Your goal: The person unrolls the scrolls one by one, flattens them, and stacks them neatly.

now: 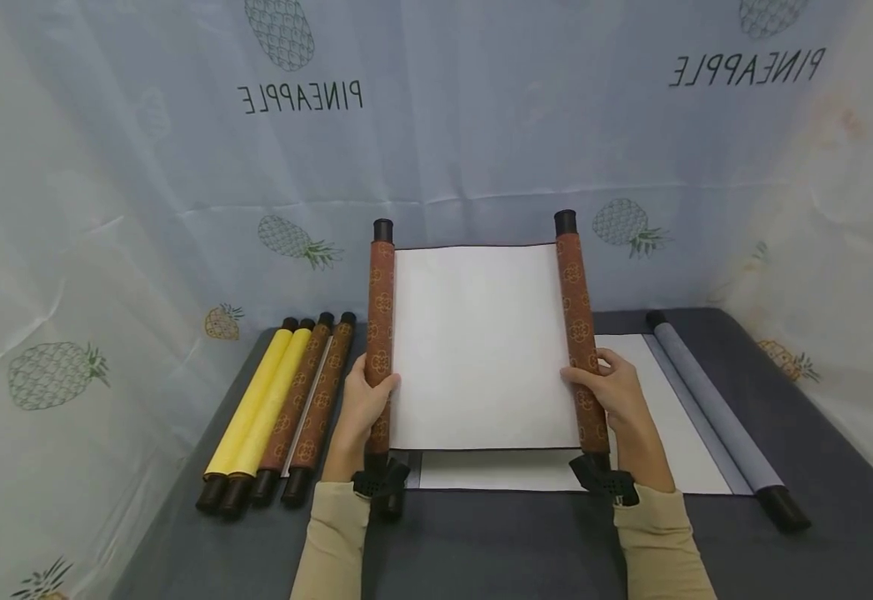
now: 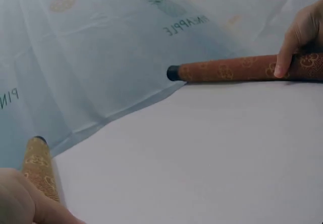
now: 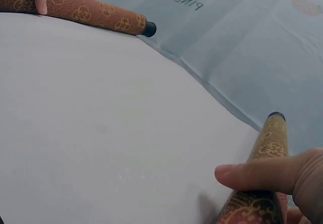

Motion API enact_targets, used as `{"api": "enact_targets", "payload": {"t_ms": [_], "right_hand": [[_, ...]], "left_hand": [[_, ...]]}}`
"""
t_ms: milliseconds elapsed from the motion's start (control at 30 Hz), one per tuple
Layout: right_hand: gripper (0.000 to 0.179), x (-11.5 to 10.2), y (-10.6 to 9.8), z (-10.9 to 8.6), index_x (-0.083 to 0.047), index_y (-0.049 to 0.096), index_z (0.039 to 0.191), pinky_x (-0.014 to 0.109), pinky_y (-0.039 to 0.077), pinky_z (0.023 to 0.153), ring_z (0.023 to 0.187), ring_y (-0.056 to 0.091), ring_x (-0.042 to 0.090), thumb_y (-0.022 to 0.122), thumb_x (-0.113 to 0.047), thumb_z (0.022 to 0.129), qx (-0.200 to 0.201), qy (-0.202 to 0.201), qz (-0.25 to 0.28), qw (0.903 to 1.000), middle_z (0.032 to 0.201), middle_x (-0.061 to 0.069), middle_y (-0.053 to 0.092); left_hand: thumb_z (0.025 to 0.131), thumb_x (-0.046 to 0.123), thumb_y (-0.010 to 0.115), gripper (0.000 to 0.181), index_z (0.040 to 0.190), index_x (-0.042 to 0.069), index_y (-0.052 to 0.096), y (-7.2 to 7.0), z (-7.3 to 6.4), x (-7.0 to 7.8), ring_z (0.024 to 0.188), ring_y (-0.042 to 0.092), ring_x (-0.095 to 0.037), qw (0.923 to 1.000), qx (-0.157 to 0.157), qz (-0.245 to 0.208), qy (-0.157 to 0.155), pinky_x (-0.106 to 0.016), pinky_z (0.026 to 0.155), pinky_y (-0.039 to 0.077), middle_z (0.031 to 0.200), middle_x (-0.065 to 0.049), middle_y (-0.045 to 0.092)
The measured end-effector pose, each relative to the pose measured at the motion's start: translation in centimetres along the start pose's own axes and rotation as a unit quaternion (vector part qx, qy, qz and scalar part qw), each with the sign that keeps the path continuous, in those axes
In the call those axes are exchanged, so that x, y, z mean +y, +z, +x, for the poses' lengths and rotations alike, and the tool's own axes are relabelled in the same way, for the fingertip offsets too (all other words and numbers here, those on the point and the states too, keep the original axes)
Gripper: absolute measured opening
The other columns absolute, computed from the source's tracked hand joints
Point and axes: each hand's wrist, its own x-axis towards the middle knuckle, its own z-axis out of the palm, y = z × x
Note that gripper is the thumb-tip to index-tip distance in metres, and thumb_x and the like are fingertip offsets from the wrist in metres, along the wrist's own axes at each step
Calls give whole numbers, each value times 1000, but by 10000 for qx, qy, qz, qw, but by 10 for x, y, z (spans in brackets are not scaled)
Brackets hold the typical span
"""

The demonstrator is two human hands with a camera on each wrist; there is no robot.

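Note:
A hanging scroll with a blank white sheet (image 1: 481, 350) is held up, partly unrolled, between both hands. Its two rolled ends are brown with a gold flower pattern and carry black knobs. My left hand (image 1: 365, 404) grips the left roll (image 1: 381, 308), thumb over the front. Around the right roll (image 1: 575, 300) my right hand (image 1: 620, 392) is wrapped, its thumb lying across the front. In the right wrist view that thumb reaches over the roll (image 3: 270, 151) onto the edge of the white sheet (image 3: 111, 103). The fingers behind the rolls are mostly hidden.
Behind the held scroll, a grey scroll (image 1: 717, 408) lies unrolled on the dark table (image 1: 481, 550), its white sheet (image 1: 676, 425) partly covered. At left lie two yellow rolled scrolls (image 1: 252, 400) and two brown rolls (image 1: 320, 400) side by side. A pineapple-print curtain (image 1: 466, 125) surrounds the table.

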Motion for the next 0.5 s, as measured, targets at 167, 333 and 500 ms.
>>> {"api": "enact_targets", "payload": {"t_ms": [167, 333, 500], "right_hand": [[68, -2, 4, 0, 3, 25, 149, 27, 47, 73, 91, 59, 14, 58, -23, 95, -272, 33, -158, 9995, 129, 26, 53], [67, 0, 8, 2, 3, 20, 150, 29, 45, 78, 109, 52, 28, 51, -25, 97, -111, 221, -125, 9996, 138, 28, 41], [74, 2, 8, 2, 3, 22, 149, 33, 46, 82, 112, 51, 31, 60, -27, 93, 120, 287, -176, 9994, 137, 28, 40]], "left_hand": [[89, 13, 63, 58, 138, -5, 39, 2, 1, -1, 113, 59, -41, 9998, 193, -66, -6, -49, 89, 52, 127, -28, 55], [83, 20, 74, 65, 135, -4, 43, 4, 2, -2, 110, 61, -38, 9995, 298, 55, -28, -48, 88, 53, 124, -26, 57], [81, 20, 77, 70, 136, -4, 42, 3, 1, -1, 111, 59, -38, 9996, 271, 94, -80, -50, 92, 51, 126, -26, 56]]}}
